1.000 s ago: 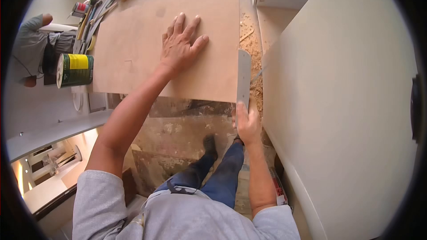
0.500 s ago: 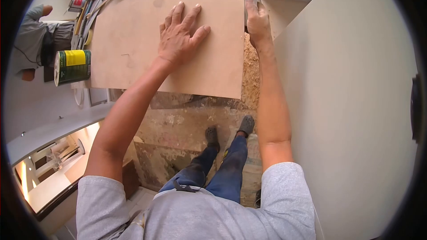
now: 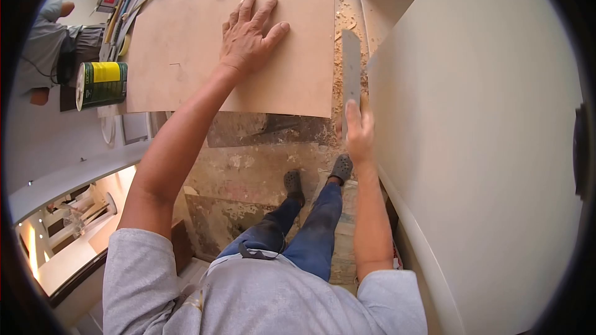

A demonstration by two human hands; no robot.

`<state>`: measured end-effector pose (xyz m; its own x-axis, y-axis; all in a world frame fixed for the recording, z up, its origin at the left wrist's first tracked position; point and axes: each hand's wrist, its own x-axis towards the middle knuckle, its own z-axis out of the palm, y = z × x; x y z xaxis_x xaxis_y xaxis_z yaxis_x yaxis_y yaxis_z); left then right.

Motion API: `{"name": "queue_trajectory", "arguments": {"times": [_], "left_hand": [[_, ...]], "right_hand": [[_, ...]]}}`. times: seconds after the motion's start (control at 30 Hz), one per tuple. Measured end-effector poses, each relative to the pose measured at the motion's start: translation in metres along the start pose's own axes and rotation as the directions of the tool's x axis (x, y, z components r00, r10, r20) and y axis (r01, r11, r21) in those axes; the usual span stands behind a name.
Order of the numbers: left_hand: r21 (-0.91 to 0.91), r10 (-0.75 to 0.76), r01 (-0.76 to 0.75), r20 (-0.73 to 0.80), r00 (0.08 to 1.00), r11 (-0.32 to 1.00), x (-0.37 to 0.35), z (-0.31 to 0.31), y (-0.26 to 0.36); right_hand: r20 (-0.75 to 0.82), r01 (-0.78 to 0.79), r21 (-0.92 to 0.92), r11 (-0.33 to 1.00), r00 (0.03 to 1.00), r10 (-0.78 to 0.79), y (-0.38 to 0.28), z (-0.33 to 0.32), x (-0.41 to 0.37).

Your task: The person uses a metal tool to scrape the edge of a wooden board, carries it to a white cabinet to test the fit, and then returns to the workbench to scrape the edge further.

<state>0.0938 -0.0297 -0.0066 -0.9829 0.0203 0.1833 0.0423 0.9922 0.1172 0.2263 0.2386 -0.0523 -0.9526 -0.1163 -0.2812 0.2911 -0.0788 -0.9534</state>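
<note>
My left hand (image 3: 249,34) lies flat on a thin sheet of plywood (image 3: 174,87), fingers spread. The sheet is pale brown, with a small bracket-shaped mark on it. Off the sheet's right edge, my right hand (image 3: 360,133) is closed round a long, grey metal hand plane (image 3: 351,65), which looks turned on its side. The plane stands a little apart from the sheet, its front end pointing away from me. My right fingers are slightly blurred. Wood shavings (image 3: 343,9) lie beside the sheet's right edge.
A green and yellow can (image 3: 102,85) stands by the sheet's left edge. Several hand tools (image 3: 127,12) lie at the far left. Another person (image 3: 46,49) is at the left. A large pale panel (image 3: 484,149) rises on my right. Below is a stained, patchy floor (image 3: 248,161).
My right hand has drawn the plane back towards me along the sheet's right edge. My left hand stays on the sheet, whose near edge appears slightly higher in view.
</note>
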Motion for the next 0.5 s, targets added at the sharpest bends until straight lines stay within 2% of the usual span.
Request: {"name": "queue_trajectory", "arguments": {"times": [0.03, 0.1, 0.17, 0.23, 0.3, 0.33, 0.37, 0.43, 0.5], "left_hand": [[0.003, 0.006, -0.006, -0.005, 1.000, 1.000, 0.001, 0.000, -0.001], [0.013, 0.010, -0.010, 0.006, 1.000, 1.000, -0.002, 0.002, -0.004], [0.028, 0.022, -0.022, -0.007, 1.000, 0.999, 0.000, 0.003, -0.004], [0.029, 0.032, -0.032, -0.015, 0.999, 0.999, 0.000, 0.004, -0.005], [0.025, 0.038, -0.038, -0.013, 0.999, 0.999, -0.001, 0.005, -0.005], [0.012, 0.047, -0.046, -0.028, 0.999, 0.999, 0.000, 0.005, -0.005], [0.001, 0.054, -0.054, -0.040, 0.998, 0.999, -0.001, 0.005, -0.006], [-0.010, 0.048, -0.049, -0.051, 0.998, 0.999, -0.001, 0.007, -0.006], [0.017, 0.049, -0.048, -0.037, 0.998, 0.999, -0.002, 0.005, -0.006]], "right_hand": [[0.021, -0.017, -0.062, 0.998, 1.000, 0.018, -0.012, 0.005, 0.015], [-0.159, 0.272, -0.180, 0.945, 0.940, -0.301, -0.016, 0.027, 0.060], [-0.127, 0.232, -0.209, 0.950, 0.957, -0.262, -0.034, 0.029, 0.107], [-0.106, 0.239, -0.149, 0.960, 0.961, -0.255, -0.042, 0.030, 0.155], [-0.092, 0.206, -0.126, 0.970, 0.972, -0.218, -0.049, 0.031, 0.156], [-0.073, 0.182, -0.105, 0.978, 0.979, -0.190, -0.051, 0.033, 0.154], [-0.093, 0.115, -0.221, 0.968, 0.986, -0.139, -0.043, 0.031, 0.124], [-0.111, 0.211, -0.312, 0.926, 0.960, -0.256, -0.013, 0.031, 0.035], [-0.064, 0.135, -0.117, 0.984, 0.988, -0.143, 0.007, 0.025, -0.025]]}}
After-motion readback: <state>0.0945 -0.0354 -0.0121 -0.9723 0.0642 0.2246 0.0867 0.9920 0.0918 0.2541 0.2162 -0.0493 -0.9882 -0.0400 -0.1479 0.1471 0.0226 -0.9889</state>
